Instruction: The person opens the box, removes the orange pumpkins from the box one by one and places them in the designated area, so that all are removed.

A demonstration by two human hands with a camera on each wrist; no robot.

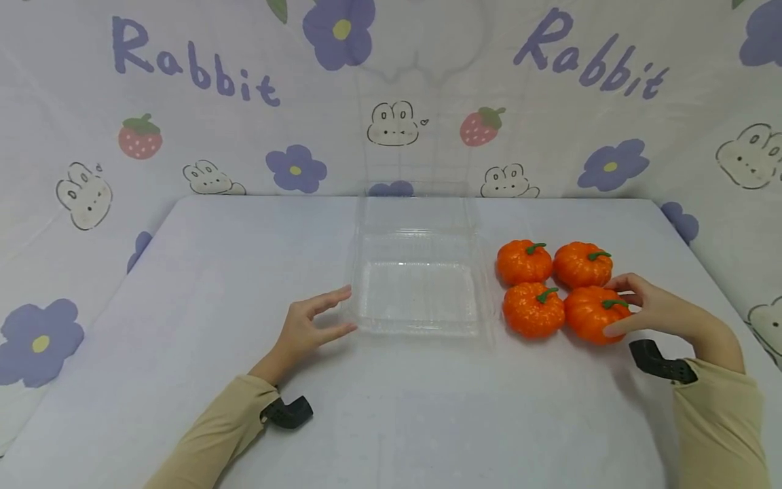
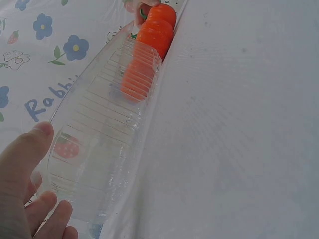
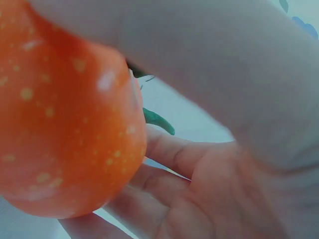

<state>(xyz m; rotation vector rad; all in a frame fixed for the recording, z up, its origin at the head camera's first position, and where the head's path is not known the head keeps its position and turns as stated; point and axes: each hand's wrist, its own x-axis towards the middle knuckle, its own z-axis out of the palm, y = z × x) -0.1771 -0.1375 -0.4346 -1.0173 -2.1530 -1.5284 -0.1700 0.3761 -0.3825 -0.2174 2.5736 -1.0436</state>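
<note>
My right hand (image 1: pixel 662 312) grips the front right toy pumpkin (image 1: pixel 592 316), thumb on its near side and fingers round its far side. In the right wrist view this speckled orange pumpkin (image 3: pixel 70 124) fills the left part, between thumb and fingers. A clear plastic clamshell box (image 1: pixel 418 292) stands mid-table with its lid (image 1: pixel 415 210) raised at the back. At the box's left side is my left hand (image 1: pixel 305 322), thumb and forefinger spread. The left wrist view has the left hand (image 2: pixel 25 184) close to the box wall; whether it touches cannot be told.
More orange pumpkins with green stems sit right of the box: one at back left (image 1: pixel 522 265), one at back right (image 1: pixel 580 265), one at front left (image 1: pixel 531 312). A patterned cloth (image 1: pixel 427 156) hangs behind the white-covered table (image 1: pixel 427 407).
</note>
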